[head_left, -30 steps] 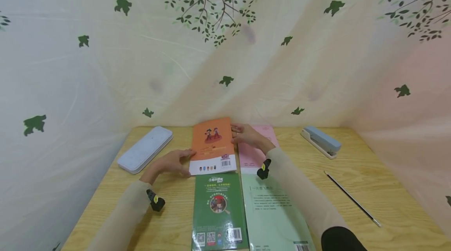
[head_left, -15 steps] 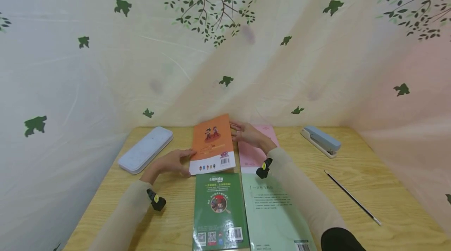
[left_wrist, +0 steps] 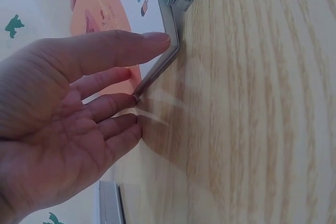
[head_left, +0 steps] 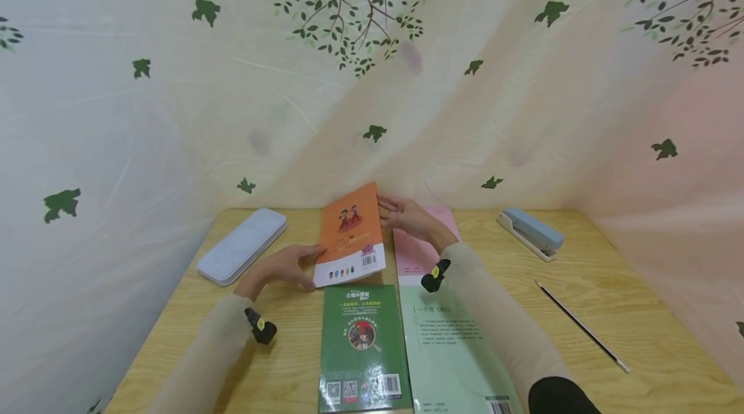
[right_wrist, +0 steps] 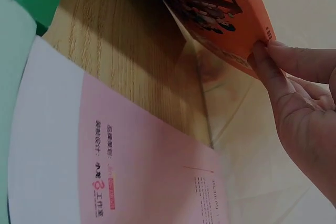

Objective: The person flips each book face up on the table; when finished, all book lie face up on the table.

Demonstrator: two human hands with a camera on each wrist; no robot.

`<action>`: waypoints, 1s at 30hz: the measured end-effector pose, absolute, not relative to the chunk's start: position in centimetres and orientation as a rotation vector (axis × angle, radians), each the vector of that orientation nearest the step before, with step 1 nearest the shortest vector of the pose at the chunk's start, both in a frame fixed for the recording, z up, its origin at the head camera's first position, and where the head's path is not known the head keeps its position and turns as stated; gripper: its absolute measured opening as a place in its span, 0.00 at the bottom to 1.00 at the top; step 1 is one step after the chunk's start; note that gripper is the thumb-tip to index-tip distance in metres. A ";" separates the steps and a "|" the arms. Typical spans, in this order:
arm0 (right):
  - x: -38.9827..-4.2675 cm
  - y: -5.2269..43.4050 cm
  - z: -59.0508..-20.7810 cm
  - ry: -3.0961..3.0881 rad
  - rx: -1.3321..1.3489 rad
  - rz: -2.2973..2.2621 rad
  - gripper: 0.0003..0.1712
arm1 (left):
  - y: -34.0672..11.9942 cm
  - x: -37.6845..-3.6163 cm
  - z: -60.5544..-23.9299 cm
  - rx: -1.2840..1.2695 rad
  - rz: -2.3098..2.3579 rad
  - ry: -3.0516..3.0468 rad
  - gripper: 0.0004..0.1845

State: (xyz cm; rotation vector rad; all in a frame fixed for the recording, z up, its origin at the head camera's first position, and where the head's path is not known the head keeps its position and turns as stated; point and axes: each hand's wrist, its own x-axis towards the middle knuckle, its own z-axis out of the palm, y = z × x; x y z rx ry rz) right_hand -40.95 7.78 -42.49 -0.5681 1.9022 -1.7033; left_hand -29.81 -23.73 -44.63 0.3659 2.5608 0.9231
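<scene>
An orange and white book [head_left: 351,220] stands tilted near the back of the table, its right side lifted and its left edge low. My right hand [head_left: 414,219] pinches the raised right edge between thumb and fingers; in the right wrist view its other orange cover [right_wrist: 226,22] shows. My left hand [head_left: 290,265] rests against the book's left edge, with fairly straight fingers [left_wrist: 113,106] touching it and the thumb near the bottom corner. A green book [head_left: 363,349] lies just in front. A pink book [head_left: 415,252] lies under my right forearm, above a pale green book [head_left: 453,356].
A pale blue case [head_left: 243,246] lies at the back left of the wooden table [head_left: 279,349]. A blue stapler [head_left: 530,233] sits at the back right, with a thin black pen [head_left: 581,327] in front of it. A patterned cloth [head_left: 325,110] hangs behind the table.
The orange book's right side has risen and tilted further to the left, with my right hand moving slightly up and left along with it. My left hand has stayed almost in place.
</scene>
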 end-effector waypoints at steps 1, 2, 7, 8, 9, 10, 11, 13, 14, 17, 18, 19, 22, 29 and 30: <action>-40.9 7.8 -42.4 1.902 -0.572 -1.706 0.46 | -23.7 -29.8 -44.6 0.359 0.920 2.564 0.51; -41.0 7.8 -42.4 1.892 -0.576 -1.714 0.46 | -23.6 -29.9 -44.5 0.347 0.916 2.566 0.51; -41.1 7.7 -42.1 1.830 -0.595 -1.760 0.44 | -23.3 -30.1 -44.5 0.312 0.914 2.563 0.51; -41.1 7.7 -42.0 1.820 -0.604 -1.765 0.44 | -23.2 -30.2 -44.5 0.308 0.912 2.563 0.51; -41.0 7.7 -42.0 1.822 -0.612 -1.765 0.44 | -23.2 -30.3 -44.6 0.312 0.911 2.564 0.51; -41.0 7.7 -41.9 1.819 -0.619 -1.769 0.44 | -23.2 -30.3 -44.7 0.317 0.909 2.565 0.51; -41.0 7.8 -41.8 1.814 -0.624 -1.773 0.45 | -23.1 -30.3 -44.7 0.323 0.909 2.567 0.51; -40.9 7.8 -41.8 1.804 -0.633 -1.783 0.46 | -23.0 -30.4 -44.8 0.351 0.901 2.573 0.51; -40.9 7.8 -41.8 1.799 -0.638 -1.789 0.46 | -23.0 -30.5 -44.8 0.361 0.905 2.573 0.51; -40.9 7.7 -41.7 1.776 -0.635 -1.815 0.46 | -22.7 -30.5 -44.9 0.391 0.917 2.571 0.52; -40.9 7.7 -41.6 1.769 -0.641 -1.821 0.46 | -22.6 -30.5 -44.9 0.404 0.922 2.569 0.52; -40.9 7.7 -41.6 1.764 -0.648 -1.829 0.45 | -22.4 -30.6 -44.8 0.410 0.924 2.570 0.52; -40.9 7.8 -41.4 1.756 -0.666 -1.845 0.45 | -22.0 -30.6 -44.8 0.413 0.939 2.567 0.52; -40.7 7.7 -40.9 1.791 -0.654 -1.853 0.41 | -21.6 -30.7 -44.7 0.419 0.970 2.561 0.51; -40.7 7.6 -40.8 1.801 -0.654 -1.851 0.41 | -21.5 -30.7 -44.7 0.422 0.972 2.560 0.51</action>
